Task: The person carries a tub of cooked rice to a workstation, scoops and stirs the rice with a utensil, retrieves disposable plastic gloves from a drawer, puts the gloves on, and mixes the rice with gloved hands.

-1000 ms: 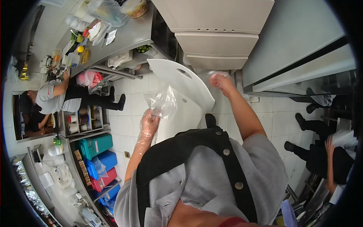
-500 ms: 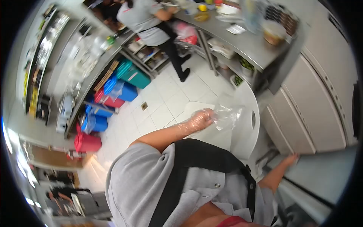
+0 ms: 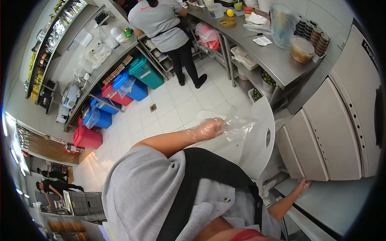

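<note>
My left hand (image 3: pixel 211 128), in a thin clear plastic glove, is closed around a crumpled clear plastic bag (image 3: pixel 239 127). Under and beyond the bag is a curved white plastic piece (image 3: pixel 263 150) with an oval hole near its edge; it may be a chair or a tub. Far to the right, my right hand (image 3: pixel 304 184) has its fingers at the lower edge of a beige plastic drawer unit (image 3: pixel 311 140). Those fingers look bent onto the edge, though they are small and partly hidden.
A steel table (image 3: pixel 257 44) holds a food tub (image 3: pixel 302 50), stacked dark cups and bags. At that table stands a co-worker (image 3: pixel 161 28). Lidded teal, blue and red bins (image 3: pixel 146 74) line the left counter. A grey surface (image 3: pixel 321 201) lies below the drawers.
The view has shifted and become sharper. My left hand still holds the bag. My right hand remains at the drawer edge, lower in view. The co-worker's legs have changed stance.
</note>
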{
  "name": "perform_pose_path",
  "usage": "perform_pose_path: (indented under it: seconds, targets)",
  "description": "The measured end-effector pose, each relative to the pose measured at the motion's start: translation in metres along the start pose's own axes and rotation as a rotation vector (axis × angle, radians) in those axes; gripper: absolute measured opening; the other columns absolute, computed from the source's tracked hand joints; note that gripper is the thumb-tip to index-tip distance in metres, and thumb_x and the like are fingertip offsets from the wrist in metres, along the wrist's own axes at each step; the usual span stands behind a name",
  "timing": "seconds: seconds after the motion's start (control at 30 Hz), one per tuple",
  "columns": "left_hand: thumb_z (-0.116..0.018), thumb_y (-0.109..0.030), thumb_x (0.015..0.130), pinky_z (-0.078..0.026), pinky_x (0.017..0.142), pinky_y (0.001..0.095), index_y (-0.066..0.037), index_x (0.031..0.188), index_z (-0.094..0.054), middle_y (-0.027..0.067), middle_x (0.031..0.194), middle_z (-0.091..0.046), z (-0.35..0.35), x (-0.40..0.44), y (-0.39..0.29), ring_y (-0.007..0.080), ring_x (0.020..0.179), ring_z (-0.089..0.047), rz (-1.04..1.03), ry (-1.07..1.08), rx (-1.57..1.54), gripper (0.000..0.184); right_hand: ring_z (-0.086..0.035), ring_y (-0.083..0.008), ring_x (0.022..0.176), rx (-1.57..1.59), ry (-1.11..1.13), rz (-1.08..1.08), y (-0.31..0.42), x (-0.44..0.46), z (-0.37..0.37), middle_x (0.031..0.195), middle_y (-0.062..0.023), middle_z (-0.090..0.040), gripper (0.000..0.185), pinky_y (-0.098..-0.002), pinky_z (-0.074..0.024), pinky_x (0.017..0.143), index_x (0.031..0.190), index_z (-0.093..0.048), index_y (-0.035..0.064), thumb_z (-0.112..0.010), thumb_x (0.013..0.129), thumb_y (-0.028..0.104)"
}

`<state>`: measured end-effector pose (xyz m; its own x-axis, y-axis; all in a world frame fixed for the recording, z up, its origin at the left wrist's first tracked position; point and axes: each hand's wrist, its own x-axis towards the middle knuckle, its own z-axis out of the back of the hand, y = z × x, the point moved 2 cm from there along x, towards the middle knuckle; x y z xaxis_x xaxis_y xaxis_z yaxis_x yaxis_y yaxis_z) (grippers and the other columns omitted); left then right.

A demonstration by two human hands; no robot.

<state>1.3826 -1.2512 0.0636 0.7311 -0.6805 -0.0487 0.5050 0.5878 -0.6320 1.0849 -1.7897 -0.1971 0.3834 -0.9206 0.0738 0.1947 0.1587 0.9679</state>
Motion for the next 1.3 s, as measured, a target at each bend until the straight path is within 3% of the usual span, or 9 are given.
perform_pose_path:
  seconds: [0.1, 0.33, 0.53, 0.7, 1.03, 1.1, 1.23, 1.27, 1.3]
  targets:
    - [-0.060, -0.010, 0.078, -0.045, 0.083, 0.0409, -0.008, 0.102, -0.060, 0.0145, 0.095, -0.059, 0.000, 0.001, -0.004, 0.0344, 0.094, -0.055, -0.014, 0.003, 0.010, 0.024, -0.047, -0.0267, 0.117, -0.016, -0.058, -0.204, 0.073, -0.024, -0.012, 0.129, -0.0173, -0.048, 0.068, -0.0351, -0.0351, 0.099, 0.133, -0.040, -0.0021, -0.061, 0.085, 0.041]
    - [-0.061, -0.012, 0.078, -0.046, 0.079, 0.0399, -0.007, 0.099, -0.060, 0.0135, 0.093, -0.059, 0.003, 0.003, -0.014, 0.0336, 0.092, -0.056, -0.026, 0.047, 0.025, 0.021, -0.051, -0.0262, 0.115, 0.057, -0.116, -0.218, 0.051, -0.013, -0.018, 0.128, -0.0190, -0.050, 0.073, -0.0340, -0.0396, 0.095, 0.132, -0.039, -0.0040, -0.063, 0.083, 0.045]
    - [-0.061, -0.004, 0.076, -0.047, 0.077, 0.0396, -0.007, 0.098, -0.060, 0.0129, 0.090, -0.059, 0.001, -0.001, -0.001, 0.0331, 0.088, -0.057, -0.090, 0.059, -0.005, 0.022, -0.055, -0.0238, 0.101, 0.166, -0.097, -0.178, 0.023, -0.011, -0.022, 0.111, -0.0134, -0.060, 0.047, -0.0344, -0.0422, 0.089, 0.112, -0.060, -0.0030, -0.055, 0.089, 0.038]
    - [-0.059, 0.002, 0.076, -0.046, 0.080, 0.0359, -0.005, 0.101, -0.060, 0.0134, 0.094, -0.060, 0.013, -0.002, -0.022, 0.0299, 0.090, -0.059, 0.070, 0.092, -0.008, 0.027, -0.055, -0.0191, 0.084, -0.014, -0.407, -0.306, 0.091, -0.061, -0.045, 0.095, -0.0105, -0.064, 0.046, -0.0331, -0.0436, 0.079, 0.101, -0.064, -0.0043, -0.055, 0.089, 0.039]
    - [-0.063, -0.002, 0.078, -0.046, 0.083, 0.0341, -0.006, 0.103, -0.062, 0.0134, 0.098, -0.063, 0.011, -0.006, -0.014, 0.0280, 0.093, -0.060, 0.143, 0.031, 0.024, 0.025, -0.058, -0.0280, 0.090, -0.130, -0.493, -0.339, 0.111, -0.092, -0.023, 0.094, -0.0168, -0.063, 0.041, -0.0376, -0.0445, 0.079, 0.096, -0.063, 0.0011, -0.050, 0.091, 0.040]
    - [-0.063, -0.003, 0.078, -0.046, 0.082, 0.0341, -0.006, 0.103, -0.062, 0.0135, 0.099, -0.063, 0.008, -0.008, -0.008, 0.0279, 0.093, -0.060, 0.147, 0.013, 0.008, 0.025, -0.058, -0.0328, 0.096, -0.797, -0.214, 0.124, 0.144, -0.092, -0.033, 0.100, -0.0182, -0.061, 0.032, -0.0406, -0.0452, 0.081, 0.104, -0.063, 0.0061, -0.048, 0.092, 0.032]
    - [-0.064, -0.005, 0.079, -0.046, 0.081, 0.0340, -0.007, 0.103, -0.062, 0.0132, 0.098, -0.063, 0.007, -0.008, -0.001, 0.0279, 0.093, -0.060, 0.133, 0.022, -0.025, 0.024, -0.056, -0.0318, 0.101, -0.813, 0.402, 0.811, 0.218, -0.098, -0.120, 0.106, -0.0163, -0.057, 0.031, -0.0432, -0.0448, 0.089, 0.110, -0.062, 0.0099, -0.052, 0.082, 0.019]
    - [-0.064, -0.006, 0.079, -0.047, 0.081, 0.0339, -0.007, 0.102, -0.062, 0.0129, 0.098, -0.063, 0.008, -0.009, -0.002, 0.0279, 0.093, -0.060, 0.113, 0.025, 0.019, 0.023, -0.056, -0.0318, 0.101, -0.806, 0.404, 0.820, 0.220, -0.089, -0.133, 0.106, -0.0163, -0.057, 0.031, -0.0432, -0.0448, 0.089, 0.110, -0.062, 0.0099, -0.052, 0.082, 0.019]
    - [-0.064, -0.006, 0.079, -0.047, 0.081, 0.0339, -0.007, 0.102, -0.062, 0.0129, 0.098, -0.063, 0.009, -0.009, -0.006, 0.0279, 0.093, -0.060, 0.118, 0.013, 0.021, 0.023, -0.056, -0.0326, 0.101, -0.893, 0.590, 0.529, 0.211, -0.072, -0.151, 0.107, -0.0170, -0.058, 0.031, -0.0429, -0.0448, 0.089, 0.111, -0.062, 0.0095, -0.051, 0.083, 0.019]
